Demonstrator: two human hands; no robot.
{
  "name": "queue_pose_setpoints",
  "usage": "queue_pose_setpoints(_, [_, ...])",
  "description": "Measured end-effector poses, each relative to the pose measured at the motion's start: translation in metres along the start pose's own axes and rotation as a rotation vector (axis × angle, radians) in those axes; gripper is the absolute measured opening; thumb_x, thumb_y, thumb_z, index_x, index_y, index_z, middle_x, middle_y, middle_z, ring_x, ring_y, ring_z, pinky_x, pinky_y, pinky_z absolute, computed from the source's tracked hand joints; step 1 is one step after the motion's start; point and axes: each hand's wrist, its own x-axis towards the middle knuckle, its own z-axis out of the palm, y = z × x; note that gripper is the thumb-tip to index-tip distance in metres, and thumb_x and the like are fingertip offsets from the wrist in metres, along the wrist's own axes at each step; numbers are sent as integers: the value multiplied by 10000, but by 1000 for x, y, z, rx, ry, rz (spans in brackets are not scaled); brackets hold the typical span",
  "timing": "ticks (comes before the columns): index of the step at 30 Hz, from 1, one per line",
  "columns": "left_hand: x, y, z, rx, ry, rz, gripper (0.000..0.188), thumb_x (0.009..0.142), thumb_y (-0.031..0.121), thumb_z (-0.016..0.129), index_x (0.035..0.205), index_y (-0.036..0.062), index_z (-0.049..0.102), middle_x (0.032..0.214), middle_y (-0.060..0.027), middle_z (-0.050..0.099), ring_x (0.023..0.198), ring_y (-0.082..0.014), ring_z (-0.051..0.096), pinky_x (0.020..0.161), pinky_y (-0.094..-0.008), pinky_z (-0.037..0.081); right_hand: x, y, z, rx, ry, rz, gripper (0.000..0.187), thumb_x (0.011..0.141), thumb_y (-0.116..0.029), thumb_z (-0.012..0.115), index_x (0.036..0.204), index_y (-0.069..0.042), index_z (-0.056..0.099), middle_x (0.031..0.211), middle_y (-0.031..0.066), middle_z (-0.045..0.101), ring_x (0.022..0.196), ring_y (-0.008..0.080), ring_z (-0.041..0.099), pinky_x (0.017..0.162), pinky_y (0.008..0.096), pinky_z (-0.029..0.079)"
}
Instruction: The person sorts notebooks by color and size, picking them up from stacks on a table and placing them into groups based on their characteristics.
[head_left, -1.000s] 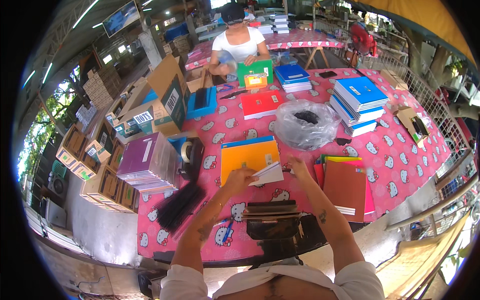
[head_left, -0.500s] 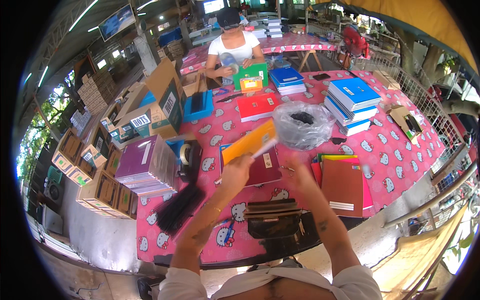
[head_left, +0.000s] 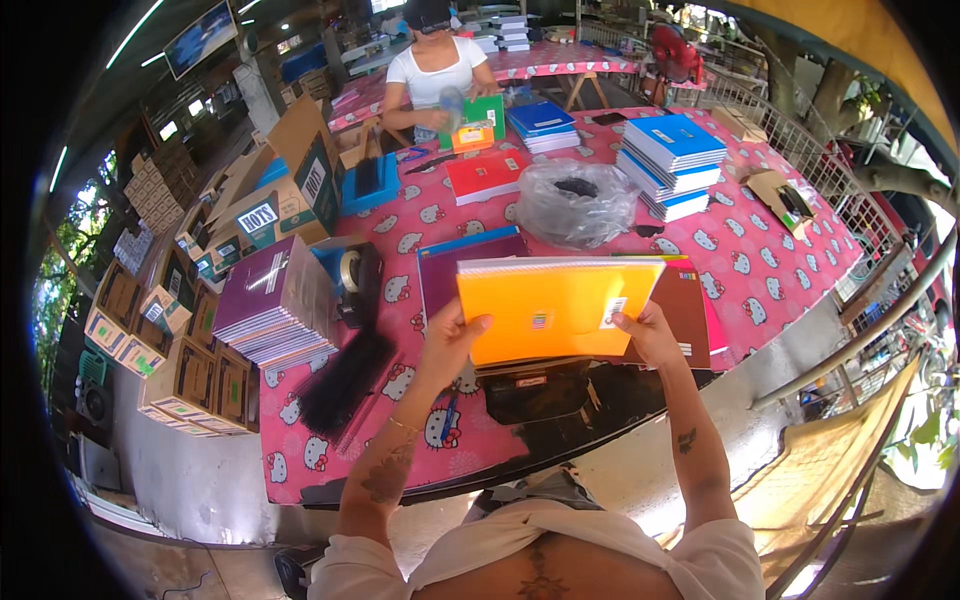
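Observation:
An orange spiral notebook (head_left: 550,315) is held up between my two hands, its bound edge along the top. My left hand (head_left: 448,335) grips its left side with the thumb on the cover. On its right side, my right hand (head_left: 648,332) is closed the same way, near a white label. Behind it lies a dark purple notebook (head_left: 450,275) with a blue one under it, partly hidden. A brown folder-like cover (head_left: 690,300) shows past the right hand. Below the notebook stands a dark box (head_left: 540,395) with brown card pieces, its top covered.
At left are a purple notebook stack (head_left: 270,300), a tape dispenser (head_left: 358,280), a black brush (head_left: 345,385) and cardboard boxes (head_left: 310,180). Beyond lie a plastic bag (head_left: 575,205), a red notebook (head_left: 485,177) and blue notebooks (head_left: 675,150). A person (head_left: 440,70) across the table handles a green notebook.
The orange notebook has come nearer and turned level, its cover facing me. My right hand, apart from it before, now grips its right side. The whole view has shifted slightly.

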Motion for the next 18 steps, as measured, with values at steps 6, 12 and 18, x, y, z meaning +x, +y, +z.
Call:
queue_pose_setpoints(6, [-22, -1, 21, 172, -58, 53, 278, 990, 57, 632, 1253, -30, 610, 1068, -32, 691, 969, -65, 603, 849, -246, 491, -25, 11, -17, 73, 32, -2, 234, 969, -76, 672, 1195, -20, 670, 1142, 47, 716, 1048, 159, 677, 937, 324, 530])
queue_pose_setpoints(12, [-35, 7, 12, 159, -6, 44, 294, 955, 52, 667, 1230, -40, 616, 1068, -54, 691, 1012, -97, 619, 894, -275, 494, -34, 44, 0, 124, 34, 76, 223, 944, -75, 701, 1163, -33, 688, 1092, 34, 724, 1016, 153, 678, 945, 311, 510])
queue_pose_setpoints(18, [-81, -107, 14, 30, 341, -27, 434, 931, 160, 733, 1286, -34, 577, 1164, -69, 652, 1092, -179, 603, 980, -338, 470, -59, 129, 25, -377, 161, 41, 796, 860, -271, 825, 1456, -37, 352, 1219, 46, 484, 1170, 166, 477, 983, 296, 389])
